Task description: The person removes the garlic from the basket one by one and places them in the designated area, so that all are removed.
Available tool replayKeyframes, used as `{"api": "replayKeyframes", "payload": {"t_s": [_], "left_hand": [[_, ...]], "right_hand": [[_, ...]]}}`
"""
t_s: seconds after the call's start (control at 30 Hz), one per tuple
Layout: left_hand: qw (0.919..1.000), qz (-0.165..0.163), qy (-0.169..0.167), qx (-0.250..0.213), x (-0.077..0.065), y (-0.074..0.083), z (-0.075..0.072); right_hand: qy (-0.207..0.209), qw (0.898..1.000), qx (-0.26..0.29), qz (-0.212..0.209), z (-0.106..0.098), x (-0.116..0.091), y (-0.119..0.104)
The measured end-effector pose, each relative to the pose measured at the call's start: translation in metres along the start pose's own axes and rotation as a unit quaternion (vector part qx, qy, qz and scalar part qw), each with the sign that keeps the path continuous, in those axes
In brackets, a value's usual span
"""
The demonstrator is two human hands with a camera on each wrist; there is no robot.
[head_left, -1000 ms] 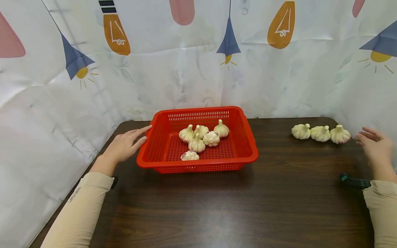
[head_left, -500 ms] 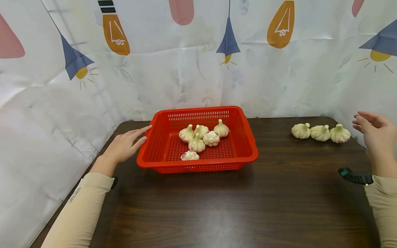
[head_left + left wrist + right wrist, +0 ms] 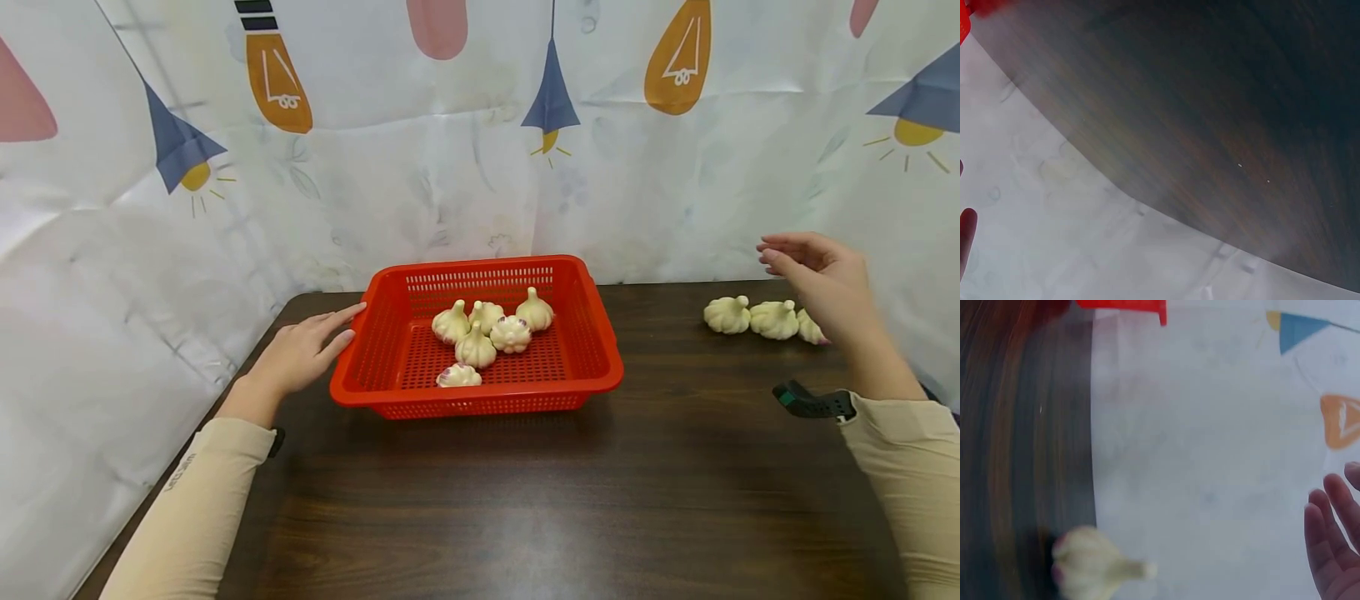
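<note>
A red plastic basket stands on the dark table, with several garlic bulbs lying inside it. My left hand rests its fingertips on the basket's left rim, fingers fairly straight. To the right, a row of three garlic bulbs lies near the table's back edge. Above and in front of that row hovers my right hand, covering part of the rightmost bulb. Its fingers are relaxed and hold nothing. The right wrist view shows these fingers at the right edge and one blurred garlic bulb below.
The dark wooden table reaches back to a white curtain printed with lamps and bulbs. A black wristband sits on the right wrist. The table's curved edge shows in the left wrist view.
My right hand has swung from beyond the rightmost garlic bulb leftward and up, over the row. My left hand stays at the basket rim. The garlic bulbs have not moved.
</note>
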State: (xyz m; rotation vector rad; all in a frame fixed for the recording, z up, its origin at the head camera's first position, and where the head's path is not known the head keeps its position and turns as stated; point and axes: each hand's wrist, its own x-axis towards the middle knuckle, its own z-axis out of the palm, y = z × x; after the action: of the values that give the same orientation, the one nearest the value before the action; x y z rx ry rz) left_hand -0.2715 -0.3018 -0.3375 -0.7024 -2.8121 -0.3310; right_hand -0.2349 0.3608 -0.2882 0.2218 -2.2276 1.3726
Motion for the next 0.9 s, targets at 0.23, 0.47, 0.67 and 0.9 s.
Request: {"api": "replayKeyframes", "payload": {"t_s": [0.23,0.47,0.67,0.9], "left_hand": [[1.0,0.0,-0.001,0.003,0.0,0.001,-0.001],[1.0,0.0,-0.001,0.004,0.001,0.001,-0.002],[1.0,0.0,-0.001,0.005,0.002,0.002,-0.001],[1.0,0.001,-0.005,0.007,0.001,0.002,-0.001]], "right_hand": [[-0.053,0.997,-0.052,-0.034,0.031,0.014,-0.008],[-0.118,0.986,-0.091,-0.072,0.065,0.024,-0.021],[-0.149,0.972,-0.116,-0.138,0.093,0.033,-0.026],[-0.197,0.943,-0.116,-0.242,0.124,0.04,-0.016]]}}
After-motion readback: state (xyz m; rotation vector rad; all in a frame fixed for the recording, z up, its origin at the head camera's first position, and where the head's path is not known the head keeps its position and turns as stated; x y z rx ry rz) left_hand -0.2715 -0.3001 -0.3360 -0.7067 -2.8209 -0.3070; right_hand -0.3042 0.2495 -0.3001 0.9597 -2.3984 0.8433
